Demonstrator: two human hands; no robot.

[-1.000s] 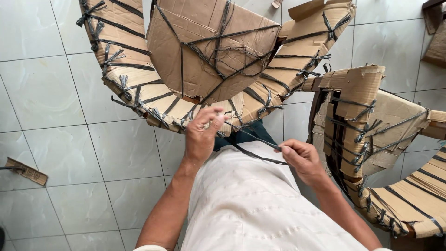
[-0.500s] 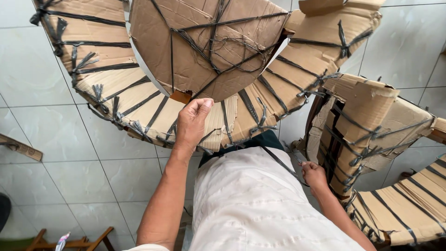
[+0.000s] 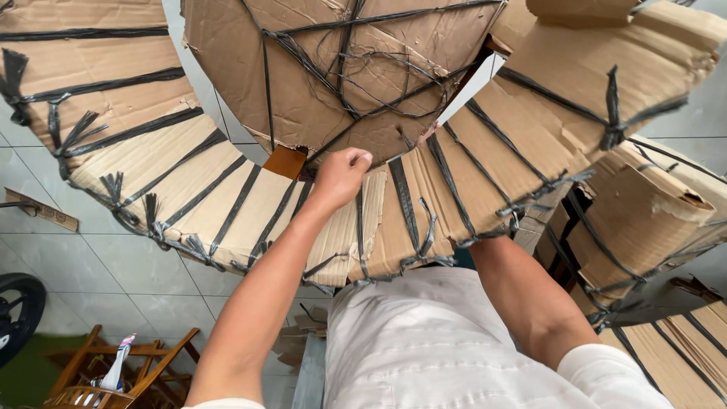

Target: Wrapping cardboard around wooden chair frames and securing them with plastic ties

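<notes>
We've got our left hand (image 3: 341,176) with fingers curled on the black strap-bound cardboard ring (image 3: 424,220) held over our lap, right hand hidden underneath so can't tell, probably cinching straps next.

There is one view only, from a camera on the person's head. It looks steeply down along the person's own body, so the white shirt (image 3: 454,341) fills the bottom middle and both forearms run up from the lower edge. The view sits very close to the work: the cardboard ring (image 3: 227,189) bound with black straps spans almost the whole width and runs off the top and both sides. The left hand (image 3: 341,176) lies near the centre, on the ring; the right hand is hidden behind the cardboard. Past the ring's edges the tiled floor (image 3: 98,280) shows well below, with a wooden rack (image 3: 113,371) at bottom left.
</notes>
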